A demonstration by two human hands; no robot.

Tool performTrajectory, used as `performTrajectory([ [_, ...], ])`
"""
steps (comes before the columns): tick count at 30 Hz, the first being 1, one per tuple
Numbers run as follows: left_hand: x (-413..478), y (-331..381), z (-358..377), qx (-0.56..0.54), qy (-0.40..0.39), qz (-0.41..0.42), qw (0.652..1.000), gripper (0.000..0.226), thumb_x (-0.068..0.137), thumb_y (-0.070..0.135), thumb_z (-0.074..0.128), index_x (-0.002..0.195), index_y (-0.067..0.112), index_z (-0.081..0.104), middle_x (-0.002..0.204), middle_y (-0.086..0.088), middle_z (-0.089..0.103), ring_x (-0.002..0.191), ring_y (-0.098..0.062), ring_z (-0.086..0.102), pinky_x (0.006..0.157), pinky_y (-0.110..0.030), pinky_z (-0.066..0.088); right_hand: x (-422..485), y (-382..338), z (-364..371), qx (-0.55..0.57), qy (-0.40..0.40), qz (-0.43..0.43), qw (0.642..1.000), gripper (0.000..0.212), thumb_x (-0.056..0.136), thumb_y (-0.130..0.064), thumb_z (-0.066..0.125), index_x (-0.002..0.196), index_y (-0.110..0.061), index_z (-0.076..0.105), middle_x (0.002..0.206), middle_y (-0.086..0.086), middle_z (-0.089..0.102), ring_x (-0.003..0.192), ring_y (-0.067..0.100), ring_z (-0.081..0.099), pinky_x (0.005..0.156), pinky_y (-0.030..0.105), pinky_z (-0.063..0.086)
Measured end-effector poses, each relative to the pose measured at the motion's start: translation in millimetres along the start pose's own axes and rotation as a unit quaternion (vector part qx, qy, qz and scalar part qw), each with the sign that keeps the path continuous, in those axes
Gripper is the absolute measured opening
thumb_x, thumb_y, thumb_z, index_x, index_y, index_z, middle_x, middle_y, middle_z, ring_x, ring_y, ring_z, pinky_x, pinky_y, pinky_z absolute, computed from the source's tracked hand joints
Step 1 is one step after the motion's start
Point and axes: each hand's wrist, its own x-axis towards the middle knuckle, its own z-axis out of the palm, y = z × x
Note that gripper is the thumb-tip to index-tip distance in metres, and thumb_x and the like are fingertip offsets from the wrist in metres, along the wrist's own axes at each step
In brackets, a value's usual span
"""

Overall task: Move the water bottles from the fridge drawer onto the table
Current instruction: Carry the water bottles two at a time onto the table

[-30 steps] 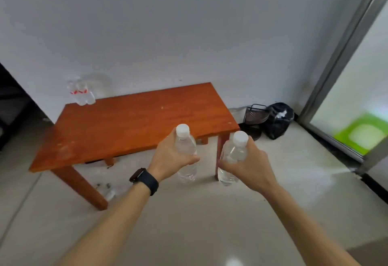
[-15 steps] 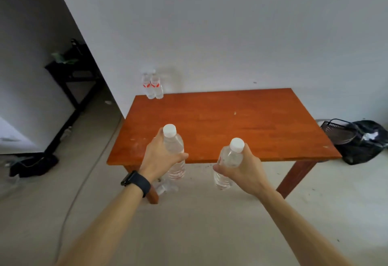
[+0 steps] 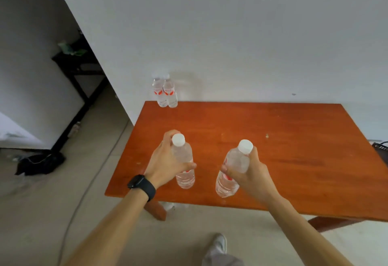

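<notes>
My left hand (image 3: 165, 161) grips a clear water bottle (image 3: 183, 161) with a white cap and red label, held upright above the front left part of the orange wooden table (image 3: 283, 150). In my right hand (image 3: 249, 173) is a second clear water bottle (image 3: 232, 171), tilted with its cap to the right, also above the table's front. Two more water bottles (image 3: 165, 91) with red labels stand side by side at the table's far left corner against the white wall. The fridge drawer is out of view.
A black stand (image 3: 77, 70) with green items is at the far left. Dark clutter (image 3: 39, 162) and a cable lie on the floor left of the table. A black basket (image 3: 381, 150) peeks in at the right edge. My shoe (image 3: 219, 244) is below.
I have come closer to the table. Both hands with their bottles have moved forward from over the floor to above the table's front part.
</notes>
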Motion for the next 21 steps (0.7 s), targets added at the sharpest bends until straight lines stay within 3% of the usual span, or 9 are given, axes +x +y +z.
performTrajectory([
  [3,48.2,-5.2,0.8,0.027,-0.017,-0.007,0.999,0.103,0.063,0.042,0.093,0.137,0.042,0.022,0.12,0.009,0.054,0.105,-0.014,0.056,0.087,-0.031,0.054,58.4,-3.6,2.7,-0.003,-0.025,0.006,1.0,0.07,0.082,-0.056,0.071,0.127,-0.026,0.026,0.103,-0.002,0.064,0.079,0.01,0.065,0.056,0.019,0.05],
  [6,98.9,-14.2,2.4,0.069,-0.025,0.006,0.997,0.092,0.067,0.046,0.089,0.134,0.045,0.025,0.113,0.009,0.061,0.102,-0.014,0.061,0.084,-0.035,0.058,112.5,-7.3,7.8,-0.012,-0.039,0.009,0.999,0.068,0.084,-0.054,0.07,0.125,-0.027,0.024,0.097,-0.002,0.063,0.07,0.008,0.063,0.047,0.016,0.045],
  [10,166.9,-30.6,5.1,0.097,-0.069,0.006,0.993,0.078,0.069,0.044,0.087,0.122,0.041,0.03,0.101,0.009,0.062,0.088,-0.013,0.065,0.073,-0.034,0.062,173.5,-10.7,18.3,0.008,-0.047,0.02,0.999,0.061,0.085,-0.051,0.074,0.12,-0.034,0.026,0.105,-0.004,0.064,0.084,0.013,0.068,0.063,0.029,0.059],
  [13,219.4,-43.8,6.2,0.11,-0.075,0.014,0.991,0.063,0.077,0.038,0.08,0.117,0.038,0.031,0.103,0.006,0.06,0.082,-0.011,0.064,0.068,-0.033,0.061,221.0,-12.9,29.7,0.025,-0.053,0.041,0.997,0.072,0.081,-0.045,0.08,0.13,-0.031,0.03,0.113,-0.005,0.062,0.096,0.017,0.068,0.08,0.042,0.062],
  [15,255.7,-51.8,6.3,0.126,-0.077,0.017,0.989,0.055,0.081,0.04,0.075,0.114,0.034,0.032,0.105,0.004,0.056,0.079,-0.014,0.064,0.064,-0.034,0.061,251.6,-16.5,38.3,0.041,-0.035,0.058,0.997,0.082,0.076,-0.04,0.085,0.139,-0.028,0.033,0.116,-0.007,0.062,0.101,0.017,0.066,0.085,0.041,0.06],
  [18,312.3,-62.0,9.0,0.17,-0.089,0.044,0.98,0.047,0.078,0.046,0.067,0.107,0.031,0.033,0.1,0.002,0.058,0.069,-0.02,0.062,0.057,-0.039,0.058,296.7,-19.4,53.3,0.054,0.005,0.081,0.995,0.08,0.072,-0.04,0.088,0.136,-0.028,0.042,0.115,-0.01,0.064,0.102,0.012,0.066,0.086,0.037,0.059],
  [21,368.0,-71.9,6.1,0.255,-0.078,0.112,0.957,0.053,0.076,0.048,0.07,0.112,0.024,0.041,0.105,-0.001,0.062,0.081,-0.025,0.065,0.07,-0.039,0.056,342.4,-25.1,67.7,0.055,0.035,0.104,0.992,0.072,0.071,-0.046,0.086,0.129,-0.028,0.048,0.111,-0.011,0.065,0.1,0.011,0.066,0.083,0.033,0.058],
])
